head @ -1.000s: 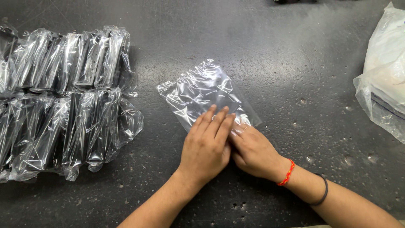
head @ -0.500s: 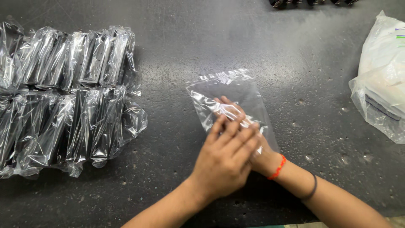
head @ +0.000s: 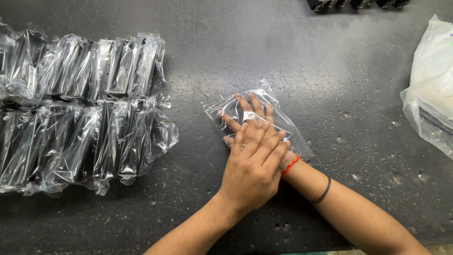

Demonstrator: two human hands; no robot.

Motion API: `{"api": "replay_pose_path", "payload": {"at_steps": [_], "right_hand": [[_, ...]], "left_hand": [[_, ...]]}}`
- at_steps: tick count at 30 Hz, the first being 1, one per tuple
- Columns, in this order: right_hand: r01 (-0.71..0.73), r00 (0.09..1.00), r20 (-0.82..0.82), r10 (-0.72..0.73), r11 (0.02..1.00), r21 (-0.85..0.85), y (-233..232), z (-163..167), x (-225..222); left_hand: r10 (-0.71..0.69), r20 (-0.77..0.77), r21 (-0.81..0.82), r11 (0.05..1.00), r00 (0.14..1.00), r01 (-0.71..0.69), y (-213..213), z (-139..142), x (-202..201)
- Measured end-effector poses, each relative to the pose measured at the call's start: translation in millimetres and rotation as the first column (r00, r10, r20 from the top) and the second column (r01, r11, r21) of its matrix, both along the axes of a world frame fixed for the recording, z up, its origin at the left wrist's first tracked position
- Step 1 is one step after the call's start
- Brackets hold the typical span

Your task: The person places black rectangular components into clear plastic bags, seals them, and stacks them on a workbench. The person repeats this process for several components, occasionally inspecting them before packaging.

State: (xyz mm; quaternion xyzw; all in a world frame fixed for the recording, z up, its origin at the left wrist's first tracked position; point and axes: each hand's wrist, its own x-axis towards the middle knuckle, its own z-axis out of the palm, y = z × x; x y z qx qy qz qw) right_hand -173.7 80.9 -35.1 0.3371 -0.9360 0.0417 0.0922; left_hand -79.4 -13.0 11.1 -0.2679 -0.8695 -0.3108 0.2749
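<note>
One clear plastic bag (head: 257, 120) is recorded lying flat on the dark speckled table (head: 292, 56), near the middle of the view and well to the right of the wrapped stock. The right hand (head: 247, 120) is inserted into the bag from its lower right mouth; its fingers (head: 243, 101) are seen through the film, spread open and laid flat, gripping nothing. The left hand (head: 252, 172) is placed palm down over the mouth end of the bag and over the back of the right hand; its fingers (head: 264, 146) are extended, close together, pressed on the film and closed on nothing. A red thread band (head: 289, 166) and a dark thin band (head: 322, 191) are worn on the right forearm, just below the bag. To the left of the bag, well apart from it, two rows of dark oblong items in clear wrappers (head: 85, 113) are laid side by side, the upper row above the lower. At the right edge of the view, well apart from the bag, a large whitish plastic sack (head: 432, 89) is noted, its contents not legible. Above the bag, at the top edge, a row of black parts (head: 354, 4) is partly cut off by the frame.
</note>
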Motion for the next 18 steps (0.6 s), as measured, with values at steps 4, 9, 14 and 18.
{"api": "replay_pose_path", "payload": {"at_steps": [4, 9, 14, 18], "right_hand": [[-0.121, 0.991, -0.062, 0.115, 0.988, -0.100, 6, -10, 5], [-0.268, 0.955, 0.058, 0.290, 0.931, -0.248, 7, -6, 10], [-0.233, 0.971, 0.031, 0.236, 0.969, -0.083, -2, 14, 8], [-0.234, 0.968, 0.068, 0.241, 0.967, -0.101, -3, 16, 6]], "left_hand": [[-0.003, -0.012, 0.005, 1.000, 1.000, 0.003, 1, 1, 0], [-0.029, -0.022, 0.049, 0.998, 0.999, 0.030, 3, 5, 4], [-0.001, -0.031, 0.041, 0.999, 1.000, 0.002, 0, 8, 1], [0.037, -0.028, 0.034, 0.999, 0.999, -0.036, -5, 7, -2]]}}
